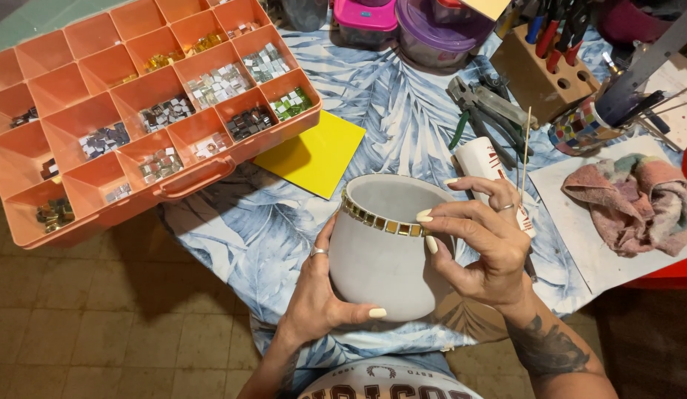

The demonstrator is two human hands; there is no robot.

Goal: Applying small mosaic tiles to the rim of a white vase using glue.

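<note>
Leaf-print cloth (pixel 373 103) covers the table beyond your hands. Your left hand (pixel 318 295) cups the grey pot (pixel 380 251) between them; your right hand (pixel 484 236) pinches its tiled rim (pixel 380 220), wooden stick (pixel 525 144) held too.

Home craft corner, mosaic hobby setup, not a pro workshop: small table (pixel 402 111) w/ blue leaf-print cloth over worn tiled floor (pixel 85 325), person seated close w/ work in lap area. Evidence: orange compartment organizer box (pixel 100 111) w/ small glass/mirror tiles sorted by colour, yellow square sheet (pixel 314 155), pliers/nippers (pixel 484 111), wooden tool block (pixel 539 74) w/ red & blue handled tools, glue bottle (pixel 491 166), stained rag (pixel 631 199) on white sheet. Also plastic lidded tubs, pink (pixel 366 18) & purple (pixel 436 29), plus mosaic-covered cup (pixel 576 129) holding tools at back.
</note>
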